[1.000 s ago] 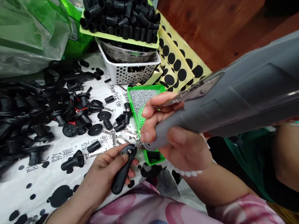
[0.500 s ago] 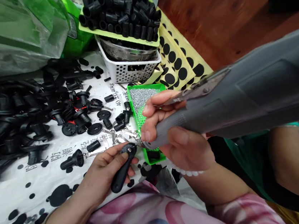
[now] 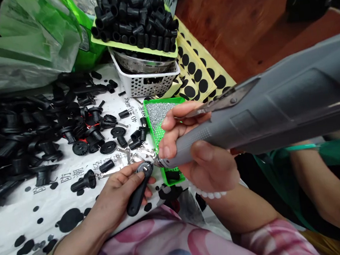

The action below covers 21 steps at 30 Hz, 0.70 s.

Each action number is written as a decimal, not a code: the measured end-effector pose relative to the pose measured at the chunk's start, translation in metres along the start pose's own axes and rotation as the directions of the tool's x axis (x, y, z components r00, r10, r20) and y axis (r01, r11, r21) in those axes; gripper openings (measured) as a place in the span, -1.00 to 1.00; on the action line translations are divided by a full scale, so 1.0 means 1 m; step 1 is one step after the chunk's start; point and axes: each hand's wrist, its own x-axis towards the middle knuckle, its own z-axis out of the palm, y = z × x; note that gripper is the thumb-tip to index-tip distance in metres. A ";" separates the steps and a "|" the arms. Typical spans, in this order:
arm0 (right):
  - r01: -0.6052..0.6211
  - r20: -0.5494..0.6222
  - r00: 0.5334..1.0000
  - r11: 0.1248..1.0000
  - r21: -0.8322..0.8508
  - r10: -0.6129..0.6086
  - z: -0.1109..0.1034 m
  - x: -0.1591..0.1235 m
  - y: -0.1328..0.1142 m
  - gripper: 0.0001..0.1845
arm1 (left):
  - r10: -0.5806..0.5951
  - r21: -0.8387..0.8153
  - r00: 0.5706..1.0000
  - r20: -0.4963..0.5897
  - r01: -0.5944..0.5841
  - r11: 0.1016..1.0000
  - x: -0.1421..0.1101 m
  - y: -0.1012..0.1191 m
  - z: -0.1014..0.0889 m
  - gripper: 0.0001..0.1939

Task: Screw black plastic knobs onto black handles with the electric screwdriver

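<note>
Low over the table's front edge, my left hand (image 3: 119, 194) is closed on a black plastic crank handle (image 3: 137, 194), pinching its round end between thumb and fingers. My right hand (image 3: 202, 156) wraps round the front of a grey electric screwdriver (image 3: 248, 110) with a metal lever along its top. The driver's tip meets the side of the handle's round end; whether a screw sits there is hidden. Just beyond my right fingers lies a green perforated tray (image 3: 157, 135) with small silvery screws (image 3: 158, 111) in it. Thin metal strips (image 3: 121, 159) lie near my left fingertips.
Black plastic parts (image 3: 14, 133) are heaped on the left. At the back, a white basket (image 3: 145, 85) carries a yellow-green tray of black tubes (image 3: 136, 18). Sheets of black round stickers (image 3: 197, 75) lie beside it. Another person's arm (image 3: 320, 184) is at the right.
The view has shifted slightly, so the table things appear a little displaced. Both hands keep their grip, with the driver's tip still at the handle's round end.
</note>
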 end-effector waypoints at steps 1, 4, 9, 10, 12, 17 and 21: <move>0.000 0.008 1.000 1.000 0.007 0.000 0.001 0.000 0.001 -0.61 | 0.006 0.004 1.000 0.000 -0.006 1.000 0.000 0.000 0.000 -0.59; -0.009 0.032 0.999 1.000 0.025 0.008 0.002 -0.001 0.003 -0.60 | 0.017 0.010 1.000 0.000 -0.017 1.000 0.000 0.001 0.002 -0.58; -0.011 0.027 1.000 1.000 0.008 0.010 0.004 0.000 0.008 -0.58 | 0.019 0.010 1.000 0.009 -0.019 1.000 0.000 0.001 0.001 -0.60; 0.002 0.027 1.000 1.000 -0.003 -0.002 0.004 0.000 0.008 -0.58 | 0.018 0.008 1.000 0.012 -0.018 1.000 0.000 0.000 0.001 -0.61; 0.015 0.037 0.999 1.000 -0.021 -0.014 0.003 0.000 0.009 -0.61 | 0.013 0.003 1.000 0.017 -0.013 1.000 -0.001 0.000 0.000 -0.62; -0.030 0.053 0.998 0.999 -0.038 0.032 0.001 -0.001 0.008 -0.62 | 0.010 -0.001 1.000 0.022 -0.010 1.000 -0.001 0.000 0.000 -0.61; 0.002 0.062 0.998 0.994 -0.107 0.004 0.001 -0.001 0.010 -0.62 | -0.001 -0.022 1.000 0.029 0.002 1.000 -0.001 0.002 0.001 -0.58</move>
